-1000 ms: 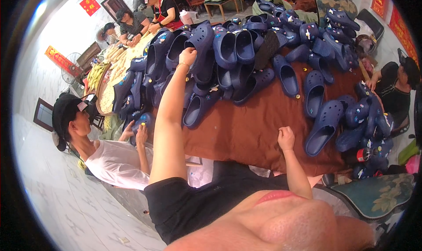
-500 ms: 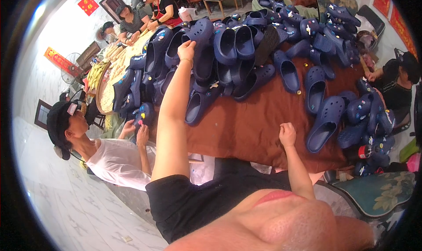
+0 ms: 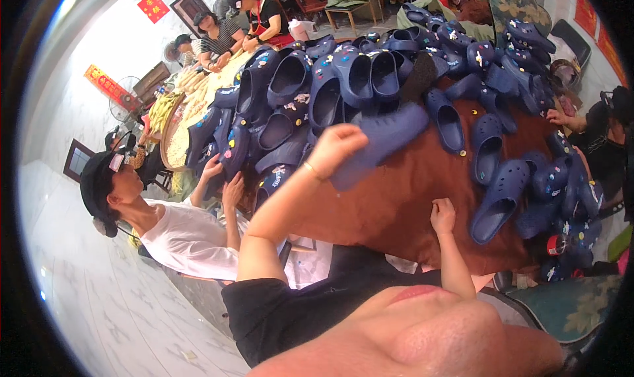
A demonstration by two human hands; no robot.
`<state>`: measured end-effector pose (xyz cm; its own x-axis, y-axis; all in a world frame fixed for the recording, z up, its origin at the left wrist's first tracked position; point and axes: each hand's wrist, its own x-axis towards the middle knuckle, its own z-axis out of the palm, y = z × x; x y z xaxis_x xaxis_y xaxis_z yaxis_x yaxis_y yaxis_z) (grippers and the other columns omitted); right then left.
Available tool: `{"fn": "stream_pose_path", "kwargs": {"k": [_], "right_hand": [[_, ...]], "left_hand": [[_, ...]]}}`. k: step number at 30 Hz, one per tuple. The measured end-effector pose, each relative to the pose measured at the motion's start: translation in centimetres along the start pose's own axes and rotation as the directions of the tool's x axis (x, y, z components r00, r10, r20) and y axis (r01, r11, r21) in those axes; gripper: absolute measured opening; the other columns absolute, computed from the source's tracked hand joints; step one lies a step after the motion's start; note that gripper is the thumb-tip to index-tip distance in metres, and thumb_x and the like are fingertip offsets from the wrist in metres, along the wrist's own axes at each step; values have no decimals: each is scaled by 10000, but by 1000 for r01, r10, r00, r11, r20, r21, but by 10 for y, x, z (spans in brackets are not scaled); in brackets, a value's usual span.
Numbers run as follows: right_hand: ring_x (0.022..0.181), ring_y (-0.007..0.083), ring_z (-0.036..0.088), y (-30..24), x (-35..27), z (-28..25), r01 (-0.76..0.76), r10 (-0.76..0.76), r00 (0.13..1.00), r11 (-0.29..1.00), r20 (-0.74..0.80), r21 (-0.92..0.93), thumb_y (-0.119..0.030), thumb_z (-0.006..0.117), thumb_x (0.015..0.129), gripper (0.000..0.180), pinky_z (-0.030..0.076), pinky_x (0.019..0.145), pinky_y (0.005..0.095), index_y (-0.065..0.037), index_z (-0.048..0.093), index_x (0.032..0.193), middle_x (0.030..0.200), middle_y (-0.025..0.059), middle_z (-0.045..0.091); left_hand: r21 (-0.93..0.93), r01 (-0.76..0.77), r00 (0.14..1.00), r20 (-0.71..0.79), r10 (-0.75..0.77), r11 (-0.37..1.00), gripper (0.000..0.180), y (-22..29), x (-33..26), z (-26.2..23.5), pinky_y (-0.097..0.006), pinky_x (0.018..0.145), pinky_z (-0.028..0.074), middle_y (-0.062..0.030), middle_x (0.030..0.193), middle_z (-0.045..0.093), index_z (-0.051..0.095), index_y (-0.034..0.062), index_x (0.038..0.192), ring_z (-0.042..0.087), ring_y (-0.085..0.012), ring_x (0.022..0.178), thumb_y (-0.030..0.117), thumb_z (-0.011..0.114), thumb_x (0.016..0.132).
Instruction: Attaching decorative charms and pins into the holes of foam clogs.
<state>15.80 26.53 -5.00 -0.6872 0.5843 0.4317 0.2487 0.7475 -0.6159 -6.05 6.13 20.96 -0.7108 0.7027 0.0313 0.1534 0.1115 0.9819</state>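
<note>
The left hand (image 3: 335,149) had pulled back from the pile, gripping a blue clog (image 3: 383,139); its fingers hid behind the clog. The right hand (image 3: 442,215) rested curled, empty, on the brown worktop (image 3: 396,205).

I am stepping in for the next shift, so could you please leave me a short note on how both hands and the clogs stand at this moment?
Left hand: raised over the brown table, grip closed on one dark blue clog lifted clear of the heap.
Right hand: loosely fisted, resting on the tabletop, holding nothing that shows.
Clogs: a big pile of blue clogs covers the far half of the table; more lie singly on the right, the nearest clog beside the right hand.
Done: one clog picked out.
Left: the pile looks largely untouched.
</note>
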Motion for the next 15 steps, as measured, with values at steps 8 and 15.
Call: {"fn": "stream_pose_path", "kwargs": {"k": [8, 15], "right_hand": [[742, 293, 540, 0, 3, -1, 18, -18, 1000, 996, 0, 83, -37, 549, 706, 57, 436, 668, 358, -37, 572, 758, 770, 120, 541], [735, 287, 544, -1, 3, -2, 32, -34, 999, 996, 14, 85, -28, 546, 701, 73, 436, 662, 352, -37, 577, 766, 761, 121, 546]], "left_hand": [[-4, 143, 987, -70, -143, 990, 222, -116, -34, 93, -210, 468, 397, -2, 678, 569, 587, -10, 850, 498, -59, 554, 191, 628, 764], [395, -100, 987, 152, 42, 913, 375, -178, -61, 132, -345, 805, 445, -207, 1050, 536, 507, -32, 1070, 567, -297, 920, 97, 576, 725]]}}
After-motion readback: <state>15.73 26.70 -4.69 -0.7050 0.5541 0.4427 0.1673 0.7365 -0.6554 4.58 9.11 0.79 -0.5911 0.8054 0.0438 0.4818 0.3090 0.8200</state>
